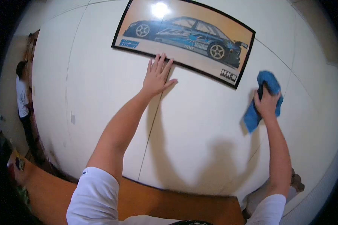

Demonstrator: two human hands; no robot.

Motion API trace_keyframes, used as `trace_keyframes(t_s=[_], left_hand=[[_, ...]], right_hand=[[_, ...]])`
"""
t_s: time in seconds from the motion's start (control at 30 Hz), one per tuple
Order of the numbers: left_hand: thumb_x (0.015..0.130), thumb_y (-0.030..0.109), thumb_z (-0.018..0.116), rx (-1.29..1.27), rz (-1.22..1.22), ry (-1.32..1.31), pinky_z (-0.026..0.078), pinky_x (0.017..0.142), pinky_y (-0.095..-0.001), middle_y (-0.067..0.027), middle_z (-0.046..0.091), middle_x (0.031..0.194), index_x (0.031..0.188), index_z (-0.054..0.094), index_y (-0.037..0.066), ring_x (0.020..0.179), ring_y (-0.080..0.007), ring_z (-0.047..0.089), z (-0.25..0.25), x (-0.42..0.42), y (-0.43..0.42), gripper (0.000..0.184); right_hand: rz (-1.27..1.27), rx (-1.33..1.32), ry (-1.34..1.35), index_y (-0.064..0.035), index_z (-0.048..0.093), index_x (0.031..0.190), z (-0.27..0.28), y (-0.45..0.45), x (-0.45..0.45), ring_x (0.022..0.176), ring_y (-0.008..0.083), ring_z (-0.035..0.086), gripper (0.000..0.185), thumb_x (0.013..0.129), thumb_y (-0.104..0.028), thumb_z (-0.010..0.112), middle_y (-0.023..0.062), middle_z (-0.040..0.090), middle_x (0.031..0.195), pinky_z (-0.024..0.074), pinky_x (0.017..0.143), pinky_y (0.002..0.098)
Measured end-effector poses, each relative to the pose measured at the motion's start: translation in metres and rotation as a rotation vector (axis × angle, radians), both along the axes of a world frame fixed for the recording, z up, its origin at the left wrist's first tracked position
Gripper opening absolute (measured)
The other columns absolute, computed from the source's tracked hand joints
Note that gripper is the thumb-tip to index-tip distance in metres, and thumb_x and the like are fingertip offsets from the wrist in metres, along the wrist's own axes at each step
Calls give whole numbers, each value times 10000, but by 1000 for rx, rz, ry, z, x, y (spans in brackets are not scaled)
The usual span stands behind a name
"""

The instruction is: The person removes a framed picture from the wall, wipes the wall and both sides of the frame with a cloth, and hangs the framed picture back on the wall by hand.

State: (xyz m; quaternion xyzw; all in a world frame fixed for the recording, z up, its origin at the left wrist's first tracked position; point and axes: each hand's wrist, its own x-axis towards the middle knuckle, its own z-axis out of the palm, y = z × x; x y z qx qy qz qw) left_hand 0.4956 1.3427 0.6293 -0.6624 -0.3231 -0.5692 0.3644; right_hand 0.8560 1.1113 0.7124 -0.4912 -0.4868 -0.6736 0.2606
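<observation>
Head view, looking toward a pale wall crossed by thin dark seams. The framed car poster is at the wall in the upper middle; it has a narrow black border, and its lower edge slants down to the right in this view. It shows a dark blue racing car in side profile, with spoked wheels and a rear wing, against a peach-coloured ground; "SUPER STREET" is lettered in blue at lower left, "HKS" at lower right, and a bright glare spot lies near the top. The left hand is open, fingers extended and thumb held apart, with its fingertips at the poster's lower border. The right hand is clamped on a crumpled blue cloth, just beyond the poster's lower right corner; whether the cloth touches the wall cannot be told. Both forearms emerge from white short sleeves, and soft shadows fall on the wall between and below them. An orange-brown tabletop runs along the bottom. At far left, a second person in a white top and dark trousers stands well apart, near a wooden structure; their hands are too small to make out.
</observation>
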Motion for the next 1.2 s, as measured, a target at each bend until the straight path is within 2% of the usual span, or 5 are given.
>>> trace_keyframes(t_s=[0.2,0.23,0.37,0.5,1.2], left_hand=[[796,597,474,-3,-28,-21,51,1068,-538,-144,157,1475,1405,282,174,1363,-342,122,-1,3,5,766],[794,593,478,-7,-29,-21,48,1068,-537,-138,165,1475,1402,293,174,1365,-335,123,-2,1,5,761],[792,579,489,-4,-59,-27,36,1067,-539,-128,181,1473,1395,312,199,1367,-315,132,-1,-1,5,735],[790,587,489,-15,-92,-20,36,1066,-541,-120,159,1482,1396,312,212,1371,-306,124,-3,-3,5,735],[753,643,504,18,-148,-8,71,1039,-586,-140,157,1477,1399,300,232,1363,-311,143,-2,-6,11,791]], right_hand=[[181,77,132,-46,430,1281,142,48,-8,1022,421,526,549,738,-38,510,246,542,1136,409,913,464],[80,129,100,-59,269,1373,160,58,-11,958,432,550,685,730,-26,501,288,560,1062,458,822,466],[81,61,302,-116,119,1428,211,73,-47,1019,403,550,789,752,-105,527,264,565,1100,417,888,457],[-11,-14,471,-210,65,1442,225,78,-79,1119,326,522,783,804,-192,519,175,564,1182,223,1011,552],[-104,-36,528,-225,73,1439,233,97,-112,1114,314,532,774,813,-204,530,166,561,1192,250,997,557]])
